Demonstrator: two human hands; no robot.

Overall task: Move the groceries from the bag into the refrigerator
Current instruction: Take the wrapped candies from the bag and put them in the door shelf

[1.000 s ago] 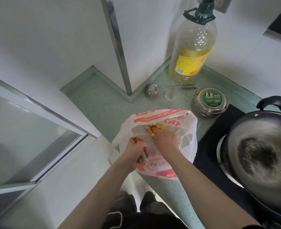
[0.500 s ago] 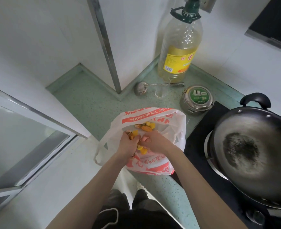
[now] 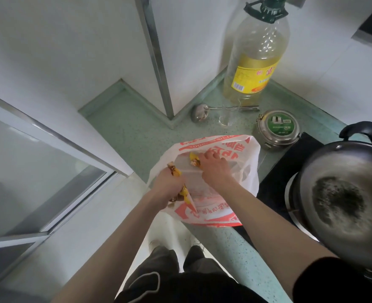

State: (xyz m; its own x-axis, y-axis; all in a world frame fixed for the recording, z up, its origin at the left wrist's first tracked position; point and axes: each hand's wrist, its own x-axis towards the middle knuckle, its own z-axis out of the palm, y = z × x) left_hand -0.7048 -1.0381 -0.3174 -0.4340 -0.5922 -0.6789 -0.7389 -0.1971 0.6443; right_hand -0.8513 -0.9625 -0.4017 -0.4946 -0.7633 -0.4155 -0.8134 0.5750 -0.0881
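Note:
A white plastic bag with red print lies open on the green countertop. My left hand is at the bag's near left rim, closed around several small yellow-wrapped snacks. My right hand reaches into the bag's mouth, its fingers on more yellow-wrapped snacks. A clear inner bag shows between my hands. The refrigerator is hard to make out; a glass-fronted white unit stands at the left.
A big oil bottle, a metal ladle, a small glass and a round steel tin stand behind the bag. A black wok sits on the stove at the right. A wall corner with a metal strip juts in.
My hands have parted: the left drew toward the bag's near left rim with its snacks, the right pushed deeper into the bag. The camera view shifted slightly.

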